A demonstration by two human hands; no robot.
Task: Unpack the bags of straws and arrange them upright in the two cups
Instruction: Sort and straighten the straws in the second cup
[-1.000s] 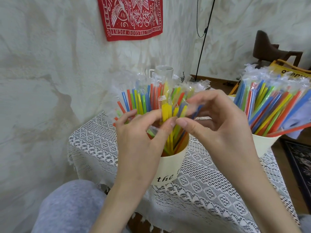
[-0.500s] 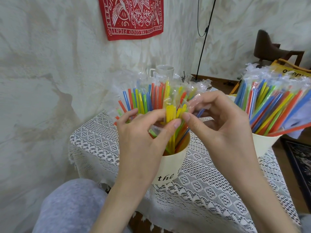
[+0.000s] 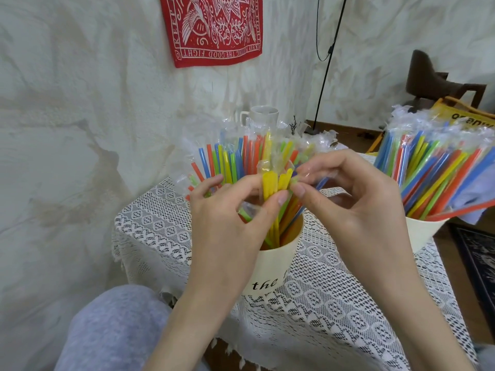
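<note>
**Both cups nearly full; last straws being settled**

Both cups appear well filled already: the near cup (image 3: 270, 266) and the right cup (image 3: 420, 236) each hold a fan of wrapped straws, and no unopened bag is seen. A yellow straw bundle (image 3: 270, 183) is pinched by the left hand (image 3: 227, 223) between thumb and fingers above the near cup. Clear wrapper ends just beside it are pinched by the right hand (image 3: 356, 204). The bundle's long axis runs nearly upright, lower ends down in the cup. Only tidying is judged to remain.
</note>
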